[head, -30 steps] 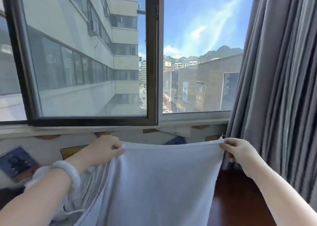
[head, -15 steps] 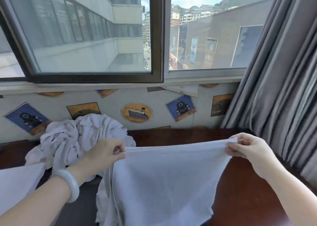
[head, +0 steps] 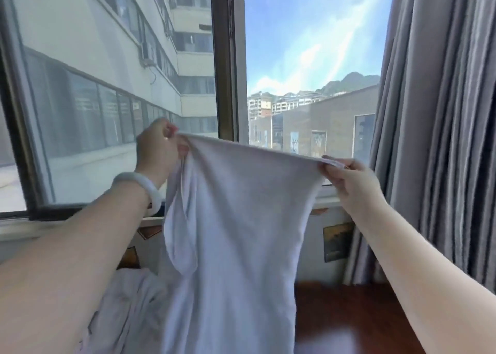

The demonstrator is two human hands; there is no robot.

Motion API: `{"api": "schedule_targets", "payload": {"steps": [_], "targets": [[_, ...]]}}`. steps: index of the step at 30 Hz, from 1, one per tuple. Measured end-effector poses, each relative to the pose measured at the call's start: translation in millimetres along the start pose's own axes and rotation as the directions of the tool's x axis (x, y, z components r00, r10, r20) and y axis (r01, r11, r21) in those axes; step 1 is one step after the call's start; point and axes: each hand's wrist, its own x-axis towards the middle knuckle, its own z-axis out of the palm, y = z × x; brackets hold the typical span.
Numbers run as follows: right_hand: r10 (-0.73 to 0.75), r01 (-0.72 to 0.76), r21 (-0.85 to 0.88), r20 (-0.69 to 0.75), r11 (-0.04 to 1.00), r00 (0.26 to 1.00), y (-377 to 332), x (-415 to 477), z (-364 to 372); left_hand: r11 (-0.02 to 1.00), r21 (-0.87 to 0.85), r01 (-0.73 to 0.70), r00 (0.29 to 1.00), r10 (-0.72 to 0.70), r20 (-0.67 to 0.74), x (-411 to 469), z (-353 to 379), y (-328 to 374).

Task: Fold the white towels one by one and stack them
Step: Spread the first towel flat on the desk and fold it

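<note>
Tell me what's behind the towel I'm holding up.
Around the towel show the window frame, patterned wall and crumpled towels. Whatever lies directly behind it is covered.

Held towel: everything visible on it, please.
The white towel is plain, soft-looking cloth, opened out and hanging in front of the window. The left hand pinches one top corner, the right hand the other, lower one, so the top edge slopes and sags. A loose flap droops along its left side. Its lower end leaves the frame, beside a crumpled towel pile.
</note>
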Motion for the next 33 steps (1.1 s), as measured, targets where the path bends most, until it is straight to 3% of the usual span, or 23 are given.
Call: {"api": "schedule_targets", "payload": {"steps": [2, 5, 9, 13, 16, 19, 22, 25, 27, 33], "targets": [[-0.109, 0.105, 0.067, 0.070, 0.992, 0.992, -45, -4, 22, 0.990, -0.096, -0.107, 0.986, 0.093, -0.136, 23, -27, 50], [-0.172, 0.158, 0.109, 0.134, 0.981, 0.976, -79, -34, 27, 0.973, -0.097, -0.209, 0.954, 0.181, -0.239, 10, -65, 88], [-0.136, 0.136, 0.014, 0.206, 0.991, 0.969, -62, -99, -11, 0.974, 0.111, -0.198, 0.967, 0.213, -0.142, -70, -92, 61], [0.062, -0.038, -0.156, 0.153, 0.987, 0.986, 13, -183, -90, 0.963, 0.236, -0.129, 0.990, 0.111, 0.088, -208, -90, -15], [0.278, -0.256, -0.349, 0.014, 0.902, 0.961, 80, -258, -156, 0.952, 0.305, 0.036, 0.949, -0.128, 0.288, -330, -80, -74], [0.452, -0.452, -0.544, -0.144, 0.707, 0.880, 133, -341, -210, 0.903, 0.401, 0.153, 0.834, -0.336, 0.438, -442, -81, -123], [0.563, -0.572, -0.666, -0.267, 0.478, 0.782, 168, -417, -253, 0.813, 0.565, 0.140, 0.677, -0.495, 0.545, -534, -95, -156], [0.604, -0.601, -0.747, -0.347, 0.285, 0.717, 186, -475, -277, 0.761, 0.646, 0.064, 0.570, -0.559, 0.602, -592, -114, -172], [0.608, -0.585, -0.784, -0.364, 0.209, 0.705, 194, -498, -280, 0.756, 0.653, 0.055, 0.525, -0.578, 0.625, -612, -122, -176], [0.535, -0.664, -0.693, -0.462, 0.281, 0.708, 205, -508, -253, 0.727, 0.649, 0.222, 0.539, -0.646, 0.540, -631, -120, -174]]}}
